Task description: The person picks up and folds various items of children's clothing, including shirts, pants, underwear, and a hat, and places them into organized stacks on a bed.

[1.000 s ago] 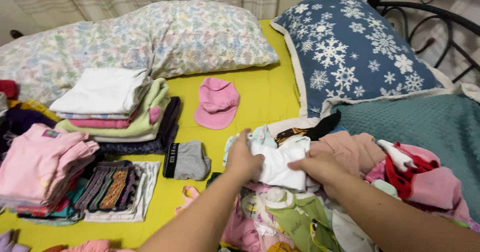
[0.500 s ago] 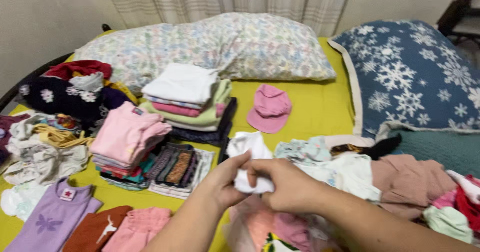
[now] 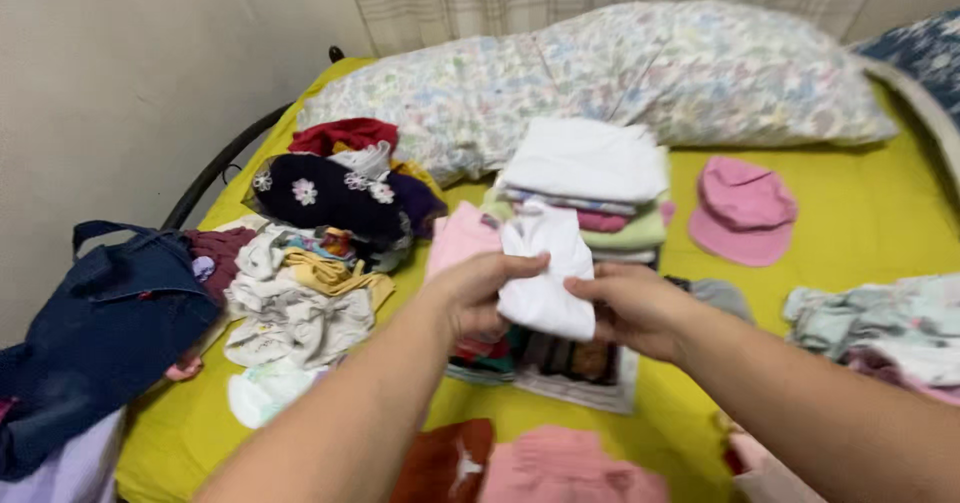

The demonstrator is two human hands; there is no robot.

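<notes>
Both hands, left hand and right hand, have fingers pinching the small white garment at frame centre; I see folded stacks done, loose pile at left unfolded

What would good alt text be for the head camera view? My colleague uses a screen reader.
Two bare hands, left hand and right hand, hold a small white folded garment above a yellow bed sheet covered with stacks of folded clothes. A pink cap lies to the right, a floral pillow behind, a dark blue bag at left.
</notes>
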